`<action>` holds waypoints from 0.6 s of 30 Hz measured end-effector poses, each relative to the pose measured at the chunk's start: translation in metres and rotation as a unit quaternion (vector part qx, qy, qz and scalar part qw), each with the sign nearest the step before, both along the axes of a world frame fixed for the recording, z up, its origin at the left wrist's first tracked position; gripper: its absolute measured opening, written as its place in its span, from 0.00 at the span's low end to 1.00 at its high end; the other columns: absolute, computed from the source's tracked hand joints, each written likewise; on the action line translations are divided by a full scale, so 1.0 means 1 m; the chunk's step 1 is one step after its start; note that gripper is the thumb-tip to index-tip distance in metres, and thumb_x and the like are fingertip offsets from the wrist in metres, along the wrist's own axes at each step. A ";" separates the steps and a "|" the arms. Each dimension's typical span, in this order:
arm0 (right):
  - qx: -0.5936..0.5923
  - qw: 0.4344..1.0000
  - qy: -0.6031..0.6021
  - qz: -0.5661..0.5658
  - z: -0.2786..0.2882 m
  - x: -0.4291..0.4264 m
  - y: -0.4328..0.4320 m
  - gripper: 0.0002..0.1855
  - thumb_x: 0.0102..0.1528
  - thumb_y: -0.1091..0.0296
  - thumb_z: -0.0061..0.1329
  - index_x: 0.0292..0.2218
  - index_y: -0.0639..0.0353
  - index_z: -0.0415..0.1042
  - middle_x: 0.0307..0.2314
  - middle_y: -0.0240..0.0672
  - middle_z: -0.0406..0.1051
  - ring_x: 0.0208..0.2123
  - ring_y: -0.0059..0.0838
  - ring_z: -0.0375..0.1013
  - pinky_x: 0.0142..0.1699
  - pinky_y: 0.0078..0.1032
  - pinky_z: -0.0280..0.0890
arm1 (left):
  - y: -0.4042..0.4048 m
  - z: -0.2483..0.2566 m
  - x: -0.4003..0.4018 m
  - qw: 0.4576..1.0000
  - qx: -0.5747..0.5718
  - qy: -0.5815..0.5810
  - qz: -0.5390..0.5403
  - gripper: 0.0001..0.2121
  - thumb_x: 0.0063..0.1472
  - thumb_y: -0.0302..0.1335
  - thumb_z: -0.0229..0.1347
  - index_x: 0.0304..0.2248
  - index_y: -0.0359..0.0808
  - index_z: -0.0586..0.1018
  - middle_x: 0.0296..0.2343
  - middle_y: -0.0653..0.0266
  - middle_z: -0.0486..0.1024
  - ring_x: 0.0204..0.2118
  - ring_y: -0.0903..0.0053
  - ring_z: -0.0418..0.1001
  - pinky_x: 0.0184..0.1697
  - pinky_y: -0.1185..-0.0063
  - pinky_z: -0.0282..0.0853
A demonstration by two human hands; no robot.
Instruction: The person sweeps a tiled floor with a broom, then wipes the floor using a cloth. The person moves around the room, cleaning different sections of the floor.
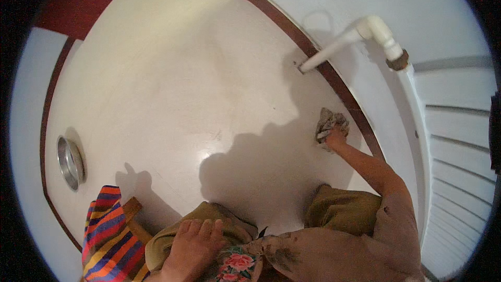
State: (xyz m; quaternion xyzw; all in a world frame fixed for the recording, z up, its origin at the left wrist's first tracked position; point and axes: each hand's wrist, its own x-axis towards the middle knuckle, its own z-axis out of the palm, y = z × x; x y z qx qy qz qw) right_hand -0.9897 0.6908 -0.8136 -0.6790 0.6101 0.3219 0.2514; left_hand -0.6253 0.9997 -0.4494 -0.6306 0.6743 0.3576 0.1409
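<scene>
My right hand (335,138) presses a crumpled, greyish patterned cloth (328,122) against the pale floor (168,98), close to the dark red skirting strip (346,90). The fingers are partly hidden in the cloth's folds. My left hand (198,235) rests palm down on my left knee, over olive-green trousers (164,248). Its fingers lie slightly apart with nothing in them. Both knees are bent low near the floor.
A white pipe (332,49) runs from the floor up to a ridged white panel (458,156) at the right. A metal bowl (71,163) stands on the floor at left. Striped fabric (113,239) covers something with a wooden piece (132,208) beside my left leg.
</scene>
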 end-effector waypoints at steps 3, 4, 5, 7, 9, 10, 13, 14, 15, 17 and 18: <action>0.031 0.966 -0.001 0.256 0.006 0.082 0.009 0.34 0.53 0.60 0.48 0.56 0.67 0.56 0.55 0.57 0.53 0.55 0.59 0.55 0.61 0.43 0.52 | 0.002 -0.006 0.010 0.999 -0.039 0.002 -0.015 0.24 0.54 0.39 0.56 0.47 0.33 0.72 0.34 0.57 0.73 0.40 0.65 0.70 0.46 0.68 0.66; -0.009 0.957 -0.081 0.278 0.004 0.118 0.013 0.34 0.53 0.61 0.48 0.56 0.68 0.55 0.55 0.61 0.52 0.55 0.62 0.55 0.61 0.44 0.52 | 0.006 -0.022 0.024 0.998 -0.060 -0.007 -0.013 0.23 0.54 0.39 0.56 0.46 0.33 0.72 0.33 0.57 0.73 0.40 0.65 0.71 0.44 0.69 0.66; -0.075 0.958 -0.224 0.163 0.005 0.145 0.029 0.33 0.52 0.64 0.47 0.56 0.68 0.55 0.54 0.65 0.52 0.55 0.65 0.53 0.60 0.45 0.53 | 0.009 -0.025 0.029 0.998 -0.068 -0.002 -0.006 0.23 0.55 0.38 0.56 0.46 0.33 0.73 0.32 0.57 0.73 0.39 0.65 0.71 0.43 0.69 0.66; -0.014 0.958 -0.250 0.140 0.018 0.208 0.035 0.31 0.49 0.72 0.48 0.54 0.69 0.57 0.51 0.65 0.55 0.52 0.62 0.56 0.58 0.44 0.56 | 0.008 -0.028 0.038 0.994 -0.104 0.022 -0.008 0.22 0.54 0.36 0.55 0.45 0.31 0.73 0.32 0.57 0.73 0.38 0.65 0.72 0.41 0.70 0.67; 0.002 0.946 -0.297 0.127 0.018 0.238 0.018 0.30 0.49 0.73 0.49 0.53 0.65 0.59 0.50 0.59 0.58 0.51 0.58 0.59 0.57 0.43 0.57 | 0.009 -0.039 0.045 0.990 -0.136 0.036 -0.029 0.20 0.54 0.33 0.54 0.44 0.29 0.73 0.32 0.57 0.74 0.36 0.66 0.72 0.39 0.70 0.67; 0.002 0.940 -0.310 0.142 0.023 0.259 0.010 0.30 0.49 0.73 0.49 0.53 0.64 0.60 0.50 0.57 0.59 0.51 0.56 0.59 0.56 0.43 0.58 | 0.013 -0.046 0.050 0.989 -0.143 0.023 -0.042 0.19 0.53 0.32 0.54 0.43 0.29 0.73 0.32 0.57 0.74 0.36 0.66 0.72 0.38 0.70 0.66; -0.054 0.875 -0.262 0.403 0.061 0.244 -0.041 0.28 0.49 0.71 0.50 0.52 0.63 0.62 0.46 0.53 0.63 0.47 0.53 0.63 0.53 0.43 0.60 | 0.006 -0.053 0.062 0.981 -0.161 0.071 -0.084 0.16 0.52 0.29 0.53 0.40 0.29 0.75 0.31 0.59 0.75 0.35 0.67 0.73 0.36 0.70 0.66; -0.046 0.865 -0.265 0.423 0.087 0.247 -0.054 0.26 0.51 0.68 0.49 0.51 0.63 0.62 0.45 0.53 0.64 0.46 0.52 0.64 0.52 0.43 0.61 | 0.005 -0.049 0.069 0.978 -0.158 0.089 -0.098 0.15 0.51 0.28 0.53 0.38 0.30 0.75 0.31 0.59 0.75 0.35 0.67 0.73 0.36 0.70 0.66; 0.032 0.909 -0.330 0.254 0.128 0.254 -0.059 0.25 0.52 0.67 0.49 0.51 0.64 0.62 0.44 0.51 0.65 0.45 0.48 0.65 0.51 0.41 0.62 | 0.009 -0.052 0.077 0.979 -0.170 0.072 -0.090 0.13 0.51 0.27 0.53 0.37 0.31 0.76 0.30 0.60 0.75 0.35 0.68 0.73 0.36 0.70 0.66; 0.090 0.906 -0.411 0.044 0.212 0.261 -0.067 0.25 0.53 0.71 0.48 0.52 0.65 0.62 0.42 0.45 0.68 0.42 0.39 0.68 0.48 0.35 0.65 | 0.013 -0.067 0.088 0.977 -0.194 0.043 -0.080 0.10 0.51 0.26 0.52 0.34 0.33 0.77 0.29 0.61 0.75 0.34 0.68 0.73 0.35 0.70 0.65; 0.095 0.899 -0.427 0.020 0.250 0.262 -0.069 0.26 0.52 0.76 0.48 0.53 0.66 0.61 0.42 0.41 0.69 0.41 0.33 0.70 0.47 0.30 0.66 | 0.010 -0.071 0.094 0.979 -0.182 0.048 -0.072 0.10 0.51 0.27 0.52 0.34 0.32 0.77 0.28 0.59 0.75 0.34 0.66 0.73 0.35 0.69 0.66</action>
